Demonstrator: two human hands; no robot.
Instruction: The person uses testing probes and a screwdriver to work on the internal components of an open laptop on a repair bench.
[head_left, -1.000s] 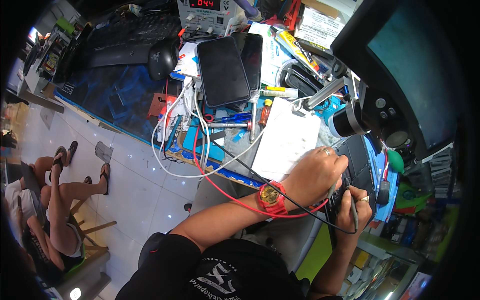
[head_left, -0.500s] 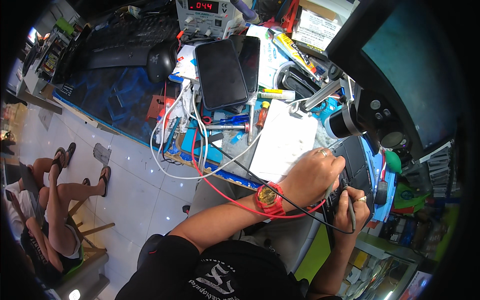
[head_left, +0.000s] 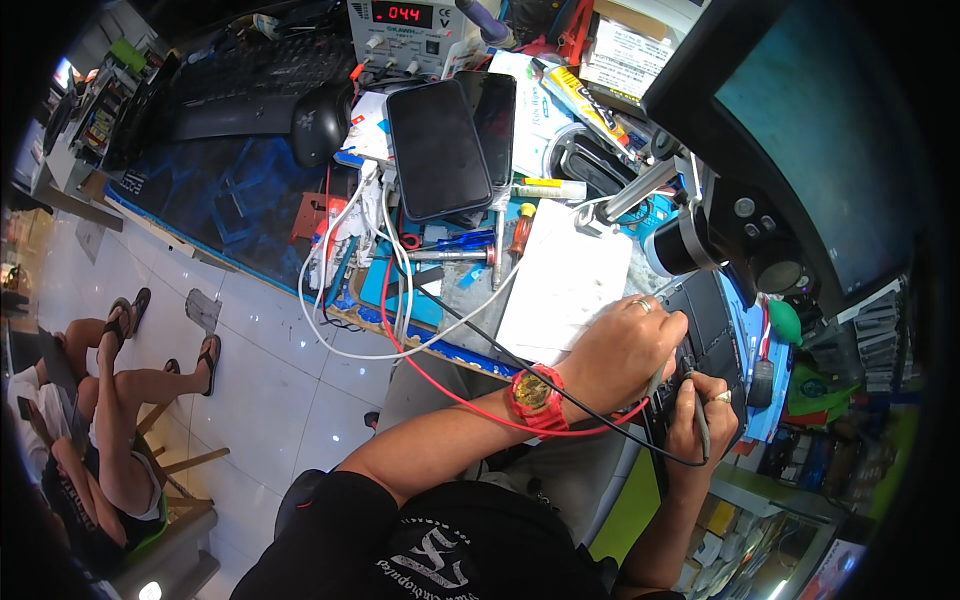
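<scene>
My left hand (head_left: 622,345), with a red watch (head_left: 540,398) on its wrist, is closed around a grey test probe (head_left: 655,382) fed by the red lead (head_left: 470,408). Just to its right, my right hand (head_left: 712,425) grips another grey test probe (head_left: 702,432), whose cable is black. Both hands rest over a black, flat device (head_left: 705,310) that looks like an opened laptop base. The probe tips are hidden by my fingers, so I cannot tell what they touch. Beside my left hand lies a white sheet (head_left: 565,280).
A screen on a black housing (head_left: 800,170) overhangs the right side, with a cylindrical lens (head_left: 672,248) below it. Phones (head_left: 438,148), screwdrivers (head_left: 522,228) and white cables (head_left: 385,355) crowd the bench by a power supply (head_left: 405,45). A seated person (head_left: 110,400) is at left.
The view has shifted very slightly. Both hands and their probes keep nearly the same place and grip.
</scene>
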